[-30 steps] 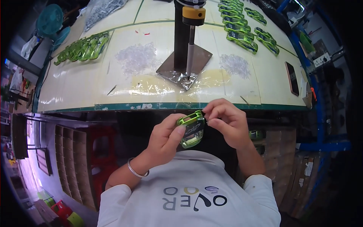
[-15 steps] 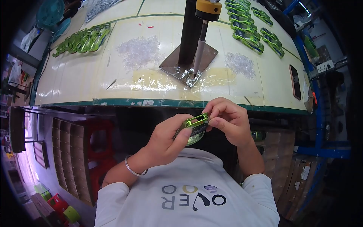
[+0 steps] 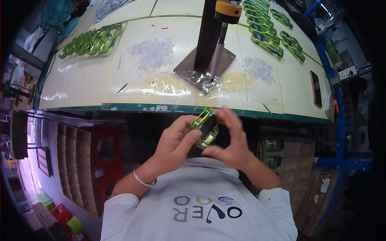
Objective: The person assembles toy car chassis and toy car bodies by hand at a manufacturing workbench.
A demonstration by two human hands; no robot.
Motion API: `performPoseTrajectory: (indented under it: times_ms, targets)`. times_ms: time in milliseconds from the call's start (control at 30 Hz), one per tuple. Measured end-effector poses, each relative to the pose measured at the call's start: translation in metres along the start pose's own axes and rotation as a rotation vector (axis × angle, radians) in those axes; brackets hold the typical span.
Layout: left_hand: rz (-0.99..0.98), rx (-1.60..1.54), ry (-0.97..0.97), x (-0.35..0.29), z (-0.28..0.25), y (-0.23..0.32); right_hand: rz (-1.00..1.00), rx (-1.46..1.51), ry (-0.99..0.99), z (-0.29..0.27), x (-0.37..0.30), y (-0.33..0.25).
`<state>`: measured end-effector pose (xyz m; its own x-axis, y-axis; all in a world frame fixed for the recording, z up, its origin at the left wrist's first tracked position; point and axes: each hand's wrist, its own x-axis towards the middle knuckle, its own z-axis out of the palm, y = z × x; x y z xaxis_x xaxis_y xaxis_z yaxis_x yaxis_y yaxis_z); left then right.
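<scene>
A shiny green toy car body shell with a dark middle is tilted up in front of my shirt, just below the table edge. My left hand grips it from the left, thumb across its near side. To its right, my right hand has its thumb and fingers apart around that side of the shell. Motion smears those fingers, and whether they touch the shell is unclear. Beyond the table edge stands a screwdriver-like tool on a post with a brown metal base plate.
More green car shells lie in a bunch at the left and in rows at the right. Small clear plastic pieces form two piles, left and right. A phone lies near the right edge. Below stands a divided cardboard tray.
The shell has turned from lying roughly level to tilted upright in my left hand. My right hand's pinch at its right end has opened, with the thumb moving lower.
</scene>
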<state>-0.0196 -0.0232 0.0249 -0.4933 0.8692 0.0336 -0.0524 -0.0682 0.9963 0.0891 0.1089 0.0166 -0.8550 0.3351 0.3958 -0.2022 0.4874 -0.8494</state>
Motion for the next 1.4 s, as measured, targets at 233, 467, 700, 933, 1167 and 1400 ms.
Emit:
performPoseTrajectory:
  times_ms: [233, 467, 700, 933, 1167, 1400]
  targets:
    - [-0.011, -0.271, 0.015, -0.001, -0.001, -0.001, -0.333, -0.246, 0.129, 0.026, -0.002, 0.017]
    - [0.391, 0.331, -0.153, 0.022, -0.025, -0.011, -0.387, -0.096, 0.016, 0.018, 0.000, 0.012]
    - [0.161, -0.170, -0.284, 0.028, -0.014, -0.029, 0.291, 1.097, 0.110, 0.029, -0.018, 0.000]
    - [-0.122, -0.429, -0.211, 0.038, 0.001, -0.024, 0.527, 1.525, 0.226, 0.021, 0.017, 0.010]
    - [-0.122, -0.466, -0.162, 0.059, 0.001, -0.007, 0.500, 1.643, 0.258, 0.018, 0.037, 0.006]
    - [-0.060, -0.480, -0.145, 0.065, 0.002, -0.001, 0.442, 1.631, 0.257, 0.017, 0.044, 0.003]
